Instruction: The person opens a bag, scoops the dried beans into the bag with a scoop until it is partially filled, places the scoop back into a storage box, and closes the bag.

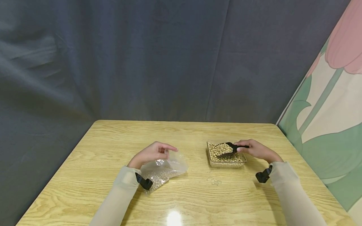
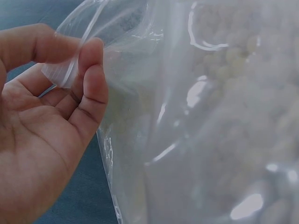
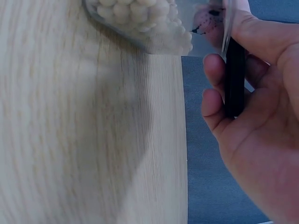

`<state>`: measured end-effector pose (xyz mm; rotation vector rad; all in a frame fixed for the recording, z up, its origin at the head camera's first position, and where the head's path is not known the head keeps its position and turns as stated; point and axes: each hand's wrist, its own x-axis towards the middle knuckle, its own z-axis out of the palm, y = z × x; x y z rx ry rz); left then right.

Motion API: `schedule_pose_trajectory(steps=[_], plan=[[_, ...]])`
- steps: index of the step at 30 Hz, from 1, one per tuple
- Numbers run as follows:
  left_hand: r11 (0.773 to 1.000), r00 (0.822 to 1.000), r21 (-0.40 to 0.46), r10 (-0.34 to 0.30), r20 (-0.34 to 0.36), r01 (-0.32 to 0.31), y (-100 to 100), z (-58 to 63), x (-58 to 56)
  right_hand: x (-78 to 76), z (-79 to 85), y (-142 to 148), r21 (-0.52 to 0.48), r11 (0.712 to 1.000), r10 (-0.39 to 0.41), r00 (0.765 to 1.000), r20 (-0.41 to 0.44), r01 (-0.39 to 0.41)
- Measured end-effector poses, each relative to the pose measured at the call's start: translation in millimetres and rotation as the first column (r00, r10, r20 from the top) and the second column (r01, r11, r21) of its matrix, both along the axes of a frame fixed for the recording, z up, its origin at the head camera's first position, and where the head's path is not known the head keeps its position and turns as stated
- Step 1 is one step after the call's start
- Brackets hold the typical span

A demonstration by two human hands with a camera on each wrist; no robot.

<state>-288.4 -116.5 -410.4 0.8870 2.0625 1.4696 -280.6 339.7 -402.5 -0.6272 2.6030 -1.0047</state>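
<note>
My right hand (image 1: 253, 148) grips the handle of a black scoop (image 1: 229, 145) over a clear rectangular container (image 1: 226, 164) full of pale round beans (image 1: 215, 151). Beans fill the scoop, which lies tilted among those in the container. In the right wrist view, fingers curl round the black handle (image 3: 234, 81) beside the container's wall. With thumb and finger my left hand (image 1: 154, 153) pinches the mouth edge of a clear plastic bag (image 1: 176, 164). Beans lie in the bag's lower part, and in the left wrist view its zip strip (image 2: 86, 35) passes between the fingers.
Both stand on a light wooden table (image 1: 192, 201), the bag to the left of the container. A faint clear patch (image 1: 215, 181) shows on the wood in front of the container. Behind the table hangs a dark curtain (image 1: 158, 62); a flower-painted panel (image 1: 333, 125) stands at the right.
</note>
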Motion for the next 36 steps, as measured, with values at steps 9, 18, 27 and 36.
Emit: schedule_pose_trajectory(steps=[9, 18, 27, 36], plan=[[1.000, 1.000, -0.001, 0.003, 0.004, -0.003, -0.8, 1.4, 0.4, -0.8, -4.1, 3.9, 0.007, 0.998, -0.063, 0.997, 0.041, 0.063], [1.000, 1.000, -0.014, 0.011, 0.005, -0.011, -0.9, 1.3, -0.3, 1.9, -4.9, 3.7, -0.022, 0.995, -0.092, 0.994, 0.058, 0.093], [1.000, 1.000, -0.018, 0.010, -0.014, -0.010, -1.7, 1.1, -2.4, 2.5, -4.1, 3.7, -0.038, 0.994, -0.101, 0.995, 0.027, 0.102], [1.000, 1.000, -0.021, 0.013, -0.011, -0.013, -2.5, 3.6, -1.2, 1.6, 0.9, 1.8, -0.058, 0.991, -0.117, 0.993, 0.026, 0.118]])
